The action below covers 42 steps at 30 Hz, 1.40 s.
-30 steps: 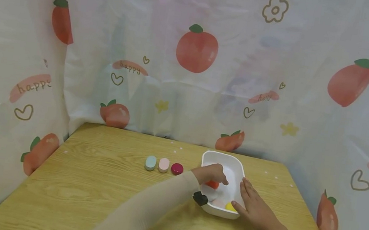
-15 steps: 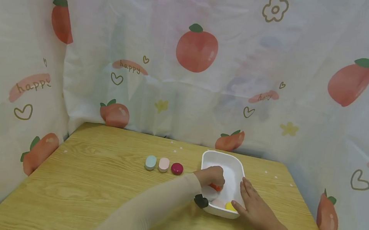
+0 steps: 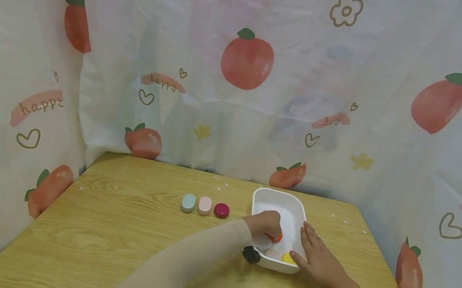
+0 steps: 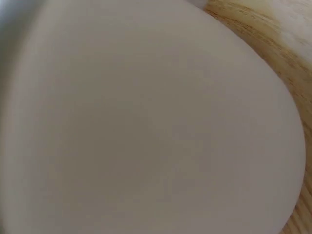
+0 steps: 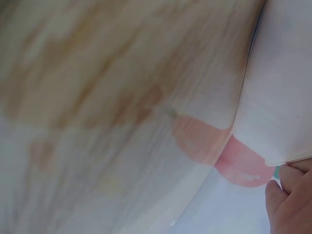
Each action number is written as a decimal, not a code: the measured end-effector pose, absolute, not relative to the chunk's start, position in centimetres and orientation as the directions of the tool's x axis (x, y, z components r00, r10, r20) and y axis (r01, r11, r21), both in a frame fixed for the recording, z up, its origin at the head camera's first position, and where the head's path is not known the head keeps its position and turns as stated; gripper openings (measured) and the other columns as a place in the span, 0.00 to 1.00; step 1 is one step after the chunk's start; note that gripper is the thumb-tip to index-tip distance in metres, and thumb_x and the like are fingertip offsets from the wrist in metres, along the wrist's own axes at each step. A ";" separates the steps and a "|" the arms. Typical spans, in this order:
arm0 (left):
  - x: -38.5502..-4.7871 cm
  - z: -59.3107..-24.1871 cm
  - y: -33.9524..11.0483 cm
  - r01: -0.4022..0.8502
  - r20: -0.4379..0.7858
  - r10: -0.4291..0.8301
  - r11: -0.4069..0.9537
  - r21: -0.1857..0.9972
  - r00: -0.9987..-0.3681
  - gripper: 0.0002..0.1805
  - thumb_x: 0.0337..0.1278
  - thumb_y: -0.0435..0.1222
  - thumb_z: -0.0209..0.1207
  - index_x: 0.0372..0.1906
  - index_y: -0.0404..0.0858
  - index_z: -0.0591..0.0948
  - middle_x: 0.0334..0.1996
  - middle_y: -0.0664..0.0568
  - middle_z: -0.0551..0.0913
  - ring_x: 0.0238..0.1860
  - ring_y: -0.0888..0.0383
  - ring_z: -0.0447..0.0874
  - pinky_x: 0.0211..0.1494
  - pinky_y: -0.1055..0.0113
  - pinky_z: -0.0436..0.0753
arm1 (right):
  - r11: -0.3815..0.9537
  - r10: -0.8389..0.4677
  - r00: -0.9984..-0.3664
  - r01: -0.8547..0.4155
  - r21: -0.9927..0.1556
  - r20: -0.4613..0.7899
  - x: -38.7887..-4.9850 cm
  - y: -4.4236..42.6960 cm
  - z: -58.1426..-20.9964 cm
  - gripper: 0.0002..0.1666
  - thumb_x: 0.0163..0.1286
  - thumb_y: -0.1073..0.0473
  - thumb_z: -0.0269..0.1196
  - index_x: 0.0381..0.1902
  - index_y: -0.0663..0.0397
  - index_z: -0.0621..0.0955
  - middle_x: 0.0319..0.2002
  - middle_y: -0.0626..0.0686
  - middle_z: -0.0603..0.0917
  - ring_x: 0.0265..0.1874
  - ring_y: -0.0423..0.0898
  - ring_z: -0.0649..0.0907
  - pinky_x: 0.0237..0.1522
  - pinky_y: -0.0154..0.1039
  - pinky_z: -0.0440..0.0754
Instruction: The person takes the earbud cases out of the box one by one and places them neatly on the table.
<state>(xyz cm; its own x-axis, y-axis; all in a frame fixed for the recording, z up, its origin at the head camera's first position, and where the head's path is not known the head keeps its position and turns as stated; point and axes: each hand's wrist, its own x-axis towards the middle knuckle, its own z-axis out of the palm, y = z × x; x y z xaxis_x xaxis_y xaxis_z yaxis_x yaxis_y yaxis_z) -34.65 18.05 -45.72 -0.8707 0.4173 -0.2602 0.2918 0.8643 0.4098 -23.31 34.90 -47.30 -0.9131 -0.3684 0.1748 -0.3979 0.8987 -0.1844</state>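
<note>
A white plastic basin (image 3: pixel 294 223) with rounded corners stands on the wooden table. Inside it my left hand (image 3: pixel 265 223) reaches down with curled fingers and holds a small orange rounded piece (image 3: pixel 276 238), partly hidden under the fingers. Near the basin's front lie a whitish rounded piece (image 3: pixel 263 242), a pale pink one (image 3: pixel 273 254) and a yellow one (image 3: pixel 288 258). My right hand (image 3: pixel 324 266) rests on the basin's right rim, its fingers straight. The basin's pale wall (image 4: pixel 156 126) fills most of the left wrist view. In the right wrist view, part of my right hand (image 5: pixel 295 200) touches a white edge.
Left of the basin, a light teal oval piece (image 3: pixel 188 203), a light pink oval one (image 3: pixel 205 206) and a dark red round one (image 3: pixel 221 210) stand in a row on the table (image 3: pixel 113 235). A fruit-printed white curtain (image 3: pixel 233 129) encloses the table's back and sides.
My left hand's fingers have curled in from a more extended pose. The orange piece has shifted slightly to the right and nearer with the hand. My right hand has stayed on the rim.
</note>
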 end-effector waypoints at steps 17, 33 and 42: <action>-34.4 -45.4 17.8 0.293 -0.250 0.413 0.866 0.405 -0.876 0.15 0.43 0.38 0.75 0.29 0.38 0.79 0.24 0.54 0.76 0.25 0.59 0.72 0.28 0.72 0.71 | 0.899 -0.368 -0.911 -0.400 -0.179 0.187 -23.7 34.6 -47.1 0.48 0.74 0.38 0.51 0.71 0.74 0.57 0.74 0.66 0.51 0.72 0.62 0.52 0.67 0.59 0.59; -34.5 -45.5 17.0 0.144 -0.231 0.449 0.657 0.740 -0.863 0.12 0.46 0.29 0.71 0.39 0.34 0.84 0.28 0.54 0.79 0.27 0.61 0.77 0.32 0.73 0.79 | 0.896 -0.380 -0.902 -0.414 -0.159 0.204 -23.7 34.4 -47.1 0.47 0.73 0.39 0.53 0.69 0.76 0.60 0.73 0.68 0.54 0.71 0.64 0.55 0.65 0.61 0.61; -33.9 -44.5 16.7 -0.077 -0.252 0.489 0.350 0.933 -0.835 0.12 0.45 0.18 0.65 0.38 0.27 0.80 0.31 0.47 0.79 0.31 0.55 0.81 0.35 0.64 0.86 | 0.895 -0.378 -0.903 -0.413 -0.168 0.205 -23.5 34.8 -47.3 0.47 0.73 0.39 0.53 0.69 0.76 0.60 0.73 0.67 0.54 0.71 0.64 0.55 0.66 0.60 0.61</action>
